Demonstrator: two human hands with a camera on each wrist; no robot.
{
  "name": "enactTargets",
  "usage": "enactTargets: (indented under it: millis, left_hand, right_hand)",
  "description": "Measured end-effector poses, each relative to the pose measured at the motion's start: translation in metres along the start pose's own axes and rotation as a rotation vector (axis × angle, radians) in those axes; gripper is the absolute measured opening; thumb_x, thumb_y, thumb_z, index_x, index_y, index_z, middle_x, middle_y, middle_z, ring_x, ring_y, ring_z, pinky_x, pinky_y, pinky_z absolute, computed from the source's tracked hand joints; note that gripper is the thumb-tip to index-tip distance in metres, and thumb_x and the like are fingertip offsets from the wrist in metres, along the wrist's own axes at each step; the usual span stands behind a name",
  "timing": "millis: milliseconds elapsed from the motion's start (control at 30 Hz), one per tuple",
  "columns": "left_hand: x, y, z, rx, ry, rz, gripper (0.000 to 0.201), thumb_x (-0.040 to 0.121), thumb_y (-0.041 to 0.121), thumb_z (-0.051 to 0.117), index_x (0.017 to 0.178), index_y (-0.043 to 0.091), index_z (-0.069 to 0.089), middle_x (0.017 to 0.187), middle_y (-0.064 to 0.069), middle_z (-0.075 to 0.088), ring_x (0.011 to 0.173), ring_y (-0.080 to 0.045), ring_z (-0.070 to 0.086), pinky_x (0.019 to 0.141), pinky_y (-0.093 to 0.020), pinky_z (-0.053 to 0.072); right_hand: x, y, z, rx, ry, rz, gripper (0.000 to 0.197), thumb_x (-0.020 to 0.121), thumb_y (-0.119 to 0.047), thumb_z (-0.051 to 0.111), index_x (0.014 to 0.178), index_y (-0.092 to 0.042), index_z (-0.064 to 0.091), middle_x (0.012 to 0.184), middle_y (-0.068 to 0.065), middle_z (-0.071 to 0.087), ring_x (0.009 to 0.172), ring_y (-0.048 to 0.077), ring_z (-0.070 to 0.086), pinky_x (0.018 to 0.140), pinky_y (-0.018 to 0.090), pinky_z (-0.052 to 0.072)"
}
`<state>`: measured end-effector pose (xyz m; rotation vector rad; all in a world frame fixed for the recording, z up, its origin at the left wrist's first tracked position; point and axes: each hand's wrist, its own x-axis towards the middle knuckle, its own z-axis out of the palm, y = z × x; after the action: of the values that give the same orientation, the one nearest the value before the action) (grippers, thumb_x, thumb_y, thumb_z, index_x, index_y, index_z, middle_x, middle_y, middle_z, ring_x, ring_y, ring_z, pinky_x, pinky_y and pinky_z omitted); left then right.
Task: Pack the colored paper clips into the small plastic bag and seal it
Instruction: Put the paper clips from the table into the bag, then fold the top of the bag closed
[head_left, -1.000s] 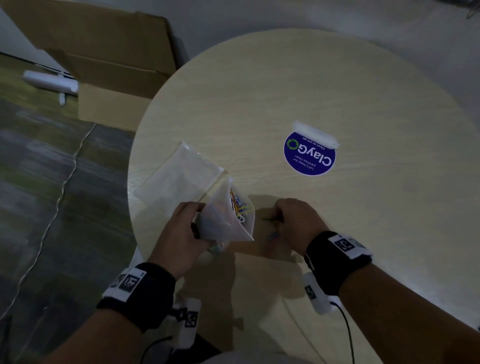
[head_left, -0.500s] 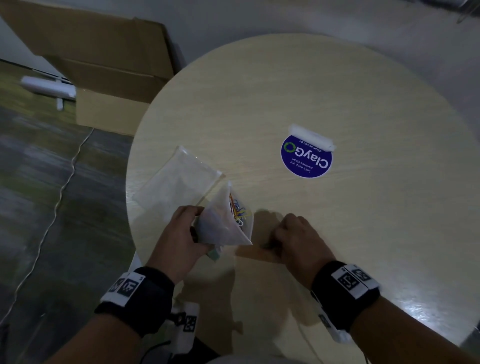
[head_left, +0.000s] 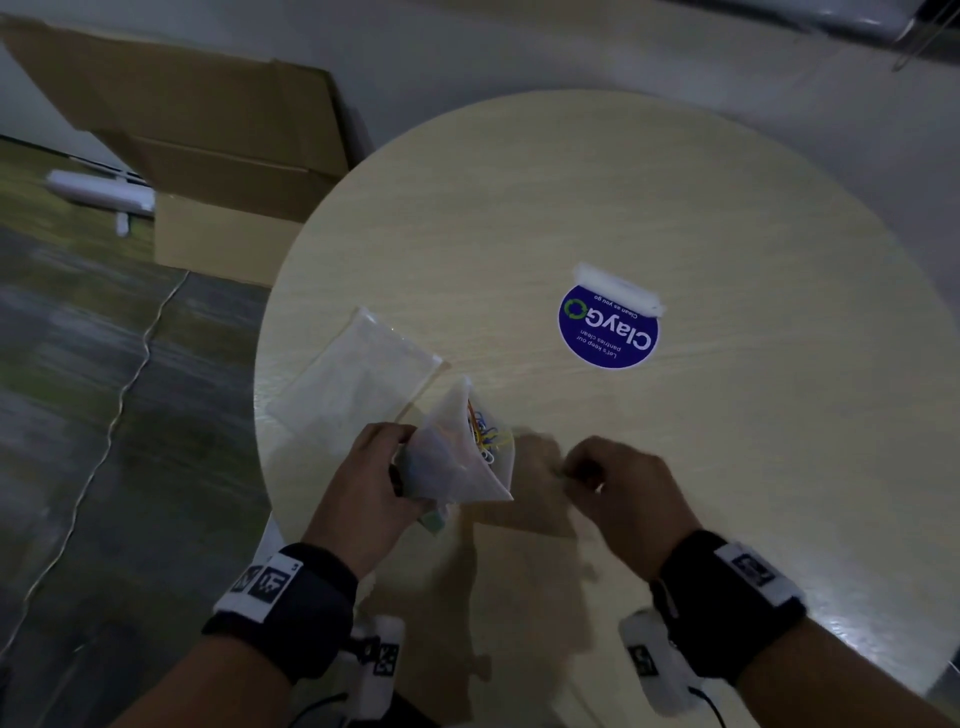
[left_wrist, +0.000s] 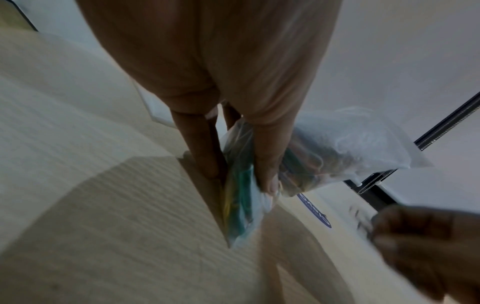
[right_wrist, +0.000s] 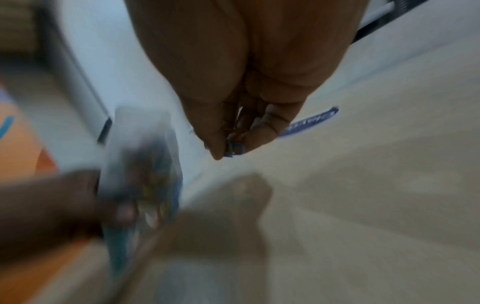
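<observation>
Blue and orange paper clips (right_wrist: 235, 144) sit pinched between the thumb and curled fingers of the right hand (head_left: 626, 486), which hovers just above the table (head_left: 675, 197) near its front edge. Just beside it, the left hand (head_left: 363, 483) grips the small plastic bag (head_left: 457, 457) by its lower part, thumb on one side and fingers on the other, holding it up off the wood with its mouth open toward the right hand. More clips (head_left: 485, 434) in blue, yellow and orange show inside the bag. Behind the left hand a second, flat clear bag (head_left: 358, 379) lies on the table. Further out, a round blue sticker (head_left: 608, 332) with a strip of white tape (head_left: 618, 288) at its far edge sits near the table's middle. On the floor beyond the table stands a cardboard box (head_left: 208, 156).
</observation>
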<state>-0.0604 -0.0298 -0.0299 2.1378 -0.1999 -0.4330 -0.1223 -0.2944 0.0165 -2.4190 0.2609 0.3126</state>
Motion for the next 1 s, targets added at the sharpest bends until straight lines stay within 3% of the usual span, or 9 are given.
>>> enactTargets:
  millis: [100, 233, 367, 467, 567, 667, 800, 867, 1000]
  left_hand:
    - [0.0, 0.001, 0.005, -0.025, -0.006, -0.004, 0.064, 0.061, 0.007, 0.088, 0.104, 0.04, 0.054, 0.114, 0.019, 0.049, 0.092, -0.014, 0.063, 0.076, -0.035, 0.057]
    - [0.001, 0.006, 0.012, -0.024, -0.015, -0.021, 0.061, 0.061, -0.001, 0.082, 0.104, 0.035, 0.058, 0.112, 0.019, 0.048, 0.09, -0.016, 0.062, 0.078, -0.044, 0.057]
    - [0.004, 0.005, 0.016, -0.05, -0.015, -0.039, 0.054, 0.062, 0.005, 0.074, 0.103, 0.037, 0.058, 0.11, 0.019, 0.049, 0.09, -0.017, 0.063, 0.08, -0.048, 0.057]
    - [0.003, 0.006, 0.015, -0.05, -0.012, -0.073, 0.049, 0.06, 0.018, 0.075, 0.098, 0.042, 0.057, 0.108, 0.023, 0.049, 0.086, -0.013, 0.065, 0.075, -0.043, 0.059]
    - [0.003, 0.006, 0.017, -0.014, -0.006, -0.046, 0.055, 0.06, 0.01, 0.083, 0.095, 0.043, 0.055, 0.107, 0.023, 0.047, 0.083, -0.007, 0.064, 0.074, -0.034, 0.056]
    - [0.004, 0.014, 0.02, 0.001, 0.03, -0.043, 0.054, 0.062, 0.016, 0.086, 0.094, 0.041, 0.05, 0.105, 0.021, 0.043, 0.087, -0.011, 0.06, 0.078, -0.034, 0.053]
    - [-0.001, 0.035, 0.023, 0.051, -0.053, -0.063, 0.065, 0.058, 0.046, 0.091, 0.105, 0.034, 0.047, 0.108, 0.021, 0.038, 0.093, -0.011, 0.058, 0.076, -0.024, 0.046]
    - [-0.003, 0.048, 0.013, 0.106, -0.078, -0.053, 0.069, 0.06, 0.073, 0.074, 0.113, 0.041, 0.043, 0.116, 0.026, 0.038, 0.088, -0.004, 0.059, 0.073, -0.025, 0.05]
    - [0.019, 0.058, -0.002, -0.034, -0.087, 0.039, 0.046, 0.096, 0.049, 0.053, 0.14, 0.048, 0.041, 0.145, 0.023, 0.041, 0.124, 0.0, 0.05, 0.103, -0.032, 0.045]
  right_hand:
    - [0.008, -0.033, -0.029, 0.199, 0.104, -0.006, 0.015, 0.071, -0.022, 0.079, 0.075, -0.022, 0.065, 0.067, -0.009, 0.068, 0.066, 0.001, 0.061, 0.06, 0.012, 0.042]
    - [0.026, -0.064, -0.031, 0.137, 0.011, -0.044, 0.014, 0.069, -0.021, 0.079, 0.076, -0.019, 0.067, 0.072, -0.004, 0.071, 0.069, 0.007, 0.063, 0.059, 0.012, 0.04]
    - [0.034, -0.074, -0.022, 0.074, -0.074, -0.068, 0.011, 0.074, -0.024, 0.072, 0.084, -0.019, 0.074, 0.082, -0.001, 0.075, 0.079, 0.016, 0.068, 0.075, 0.031, 0.051]
    - [0.03, -0.072, -0.025, 0.314, -0.06, -0.06, 0.017, 0.084, -0.016, 0.062, 0.092, -0.024, 0.076, 0.083, -0.003, 0.076, 0.077, 0.013, 0.07, 0.073, 0.036, 0.056]
    - [0.022, -0.063, -0.028, 0.565, 0.066, 0.073, 0.009, 0.083, -0.018, 0.069, 0.088, -0.022, 0.074, 0.077, 0.0, 0.075, 0.069, 0.013, 0.071, 0.061, 0.03, 0.055]
    - [0.011, -0.05, -0.017, 0.323, 0.094, 0.086, 0.025, 0.07, -0.042, 0.079, 0.083, -0.025, 0.066, 0.07, -0.006, 0.07, 0.06, 0.004, 0.063, 0.057, 0.019, 0.049]
    - [0.004, -0.042, -0.012, 0.192, 0.047, -0.027, 0.005, 0.08, -0.027, 0.069, 0.08, -0.022, 0.07, 0.067, -0.004, 0.069, 0.063, 0.008, 0.062, 0.063, 0.032, 0.051]
    - [0.002, -0.038, -0.022, 0.154, 0.095, -0.079, 0.005, 0.083, -0.025, 0.068, 0.082, -0.023, 0.072, 0.073, -0.004, 0.071, 0.067, 0.011, 0.063, 0.067, 0.035, 0.052]
    - [-0.004, -0.03, -0.039, 0.081, 0.136, -0.13, 0.003, 0.083, -0.024, 0.071, 0.083, -0.024, 0.074, 0.077, -0.005, 0.072, 0.072, 0.012, 0.063, 0.07, 0.035, 0.052]
